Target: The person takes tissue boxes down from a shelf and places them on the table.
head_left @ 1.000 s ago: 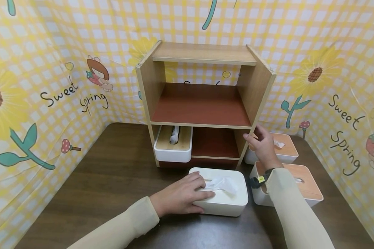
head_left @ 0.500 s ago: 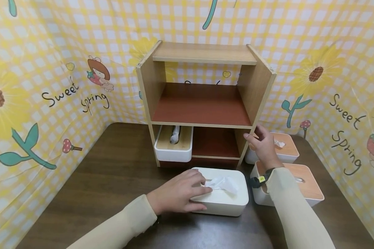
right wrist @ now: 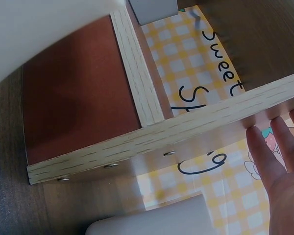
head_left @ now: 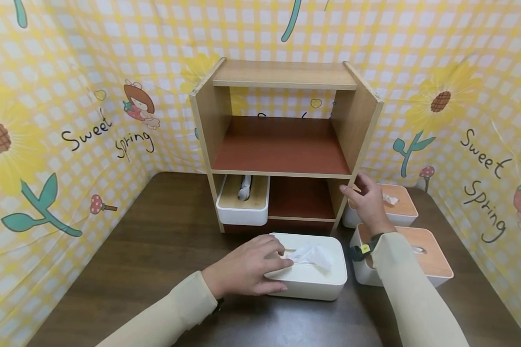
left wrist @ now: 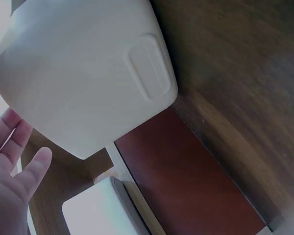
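In the head view my left hand [head_left: 253,267] lies over the left end of a white tissue box [head_left: 323,289] with a tissue sticking out of its top. Its fingers are loosely bent above the lid; the left wrist view shows the thumb [left wrist: 39,164] apart from the box wall. My right hand [head_left: 369,202] holds the right side panel of a wooden shelf [head_left: 282,173], thumb at the front edge and fingertips on the outer face in the right wrist view. Inside the lower left compartment sits a tissue box with a bamboo lid [head_left: 240,217], jutting out past the front.
Two wood-lidded tissue boxes stand on the right, a rear one [head_left: 404,205] behind the right hand and a front one [head_left: 430,253] partly under the forearm. Yellow checked cloth [head_left: 126,38] walls in the dark wooden table [head_left: 156,241].
My left hand has loosened and shifted slightly left on the white box, its index finger drawing back from the tissue. The right hand keeps its place on the panel.
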A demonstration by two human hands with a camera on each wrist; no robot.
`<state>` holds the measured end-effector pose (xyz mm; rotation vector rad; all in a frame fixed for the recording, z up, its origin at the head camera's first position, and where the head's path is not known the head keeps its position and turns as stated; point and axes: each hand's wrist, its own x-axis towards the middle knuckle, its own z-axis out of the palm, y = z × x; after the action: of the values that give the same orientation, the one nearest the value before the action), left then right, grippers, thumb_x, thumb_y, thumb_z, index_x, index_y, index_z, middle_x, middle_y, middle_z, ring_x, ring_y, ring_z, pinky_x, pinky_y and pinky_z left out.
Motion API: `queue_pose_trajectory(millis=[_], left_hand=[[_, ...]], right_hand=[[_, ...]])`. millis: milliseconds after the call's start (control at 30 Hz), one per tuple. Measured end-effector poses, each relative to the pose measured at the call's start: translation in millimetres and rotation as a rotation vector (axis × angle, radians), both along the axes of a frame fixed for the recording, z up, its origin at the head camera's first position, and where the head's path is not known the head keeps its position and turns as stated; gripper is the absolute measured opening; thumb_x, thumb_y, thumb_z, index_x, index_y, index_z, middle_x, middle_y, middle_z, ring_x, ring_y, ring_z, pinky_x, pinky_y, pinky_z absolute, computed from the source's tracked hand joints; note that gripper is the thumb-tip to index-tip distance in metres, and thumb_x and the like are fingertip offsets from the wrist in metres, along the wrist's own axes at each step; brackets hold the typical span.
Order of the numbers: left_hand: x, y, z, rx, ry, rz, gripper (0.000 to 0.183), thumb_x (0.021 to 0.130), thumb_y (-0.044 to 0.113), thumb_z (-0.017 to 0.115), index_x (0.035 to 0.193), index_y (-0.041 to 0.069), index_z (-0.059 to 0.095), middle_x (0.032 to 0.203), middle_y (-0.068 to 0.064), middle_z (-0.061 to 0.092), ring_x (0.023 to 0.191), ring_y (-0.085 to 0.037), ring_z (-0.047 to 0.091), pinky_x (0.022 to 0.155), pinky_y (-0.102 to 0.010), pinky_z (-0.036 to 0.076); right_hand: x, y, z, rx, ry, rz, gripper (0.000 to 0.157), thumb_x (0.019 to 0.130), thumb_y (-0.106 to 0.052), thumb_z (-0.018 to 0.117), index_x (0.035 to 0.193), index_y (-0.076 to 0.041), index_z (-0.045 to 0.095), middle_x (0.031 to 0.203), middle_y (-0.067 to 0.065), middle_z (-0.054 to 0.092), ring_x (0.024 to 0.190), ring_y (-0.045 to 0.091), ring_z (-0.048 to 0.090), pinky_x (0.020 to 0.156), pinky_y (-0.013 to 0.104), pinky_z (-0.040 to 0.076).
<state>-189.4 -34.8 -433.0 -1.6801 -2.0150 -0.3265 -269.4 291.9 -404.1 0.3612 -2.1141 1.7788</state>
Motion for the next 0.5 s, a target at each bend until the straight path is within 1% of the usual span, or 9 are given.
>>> queue_pose_trajectory(millis=[100, 233, 333, 500], left_hand=[[1.5, -1, 2.9, 0.001, 0.008, 0.002, 0.040, 0.085, 0.049, 0.071, 0.108, 0.016, 0.070, 0.104, -0.005, 0.059, 0.102, -0.022, 0.053, 0.101, -0.038, 0.038], [1.5, -3, 8.5, 0.010, 0.016, 0.011, 0.039, 0.085, 0.047, 0.071, 0.107, 0.016, 0.071, 0.104, -0.004, 0.059, 0.100, -0.021, 0.053, 0.099, -0.038, 0.040], [0.0, -4, 11.8, 0.018, 0.022, 0.034, 0.038, 0.087, 0.047, 0.069, 0.108, 0.016, 0.071, 0.104, -0.004, 0.059, 0.099, -0.021, 0.053, 0.097, -0.037, 0.041], [-1.3, -8, 14.8, 0.021, 0.029, 0.080, 0.037, 0.092, 0.049, 0.062, 0.109, 0.017, 0.072, 0.104, -0.003, 0.059, 0.098, -0.021, 0.053, 0.094, -0.036, 0.042]], right_hand=[[-0.7, -1, 0.0, 0.003, -0.001, 0.001, 0.051, 0.091, -0.015, 0.070, 0.139, -0.010, 0.054, 0.134, 0.008, 0.056, 0.127, 0.020, 0.048, 0.089, 0.022, 0.046], [-0.1, -1, 0.4, 0.007, -0.013, -0.005, 0.052, 0.091, -0.016, 0.070, 0.140, -0.010, 0.053, 0.136, 0.010, 0.055, 0.128, 0.021, 0.046, 0.090, 0.022, 0.046], [0.6, -1, 1.1, 0.008, -0.018, -0.007, 0.053, 0.092, -0.019, 0.070, 0.142, -0.012, 0.052, 0.138, 0.010, 0.053, 0.129, 0.021, 0.046, 0.091, 0.022, 0.045], [0.5, -1, 1.1, 0.010, -0.019, -0.007, 0.054, 0.092, -0.021, 0.070, 0.142, -0.013, 0.052, 0.138, 0.011, 0.053, 0.129, 0.022, 0.046, 0.091, 0.022, 0.045]])
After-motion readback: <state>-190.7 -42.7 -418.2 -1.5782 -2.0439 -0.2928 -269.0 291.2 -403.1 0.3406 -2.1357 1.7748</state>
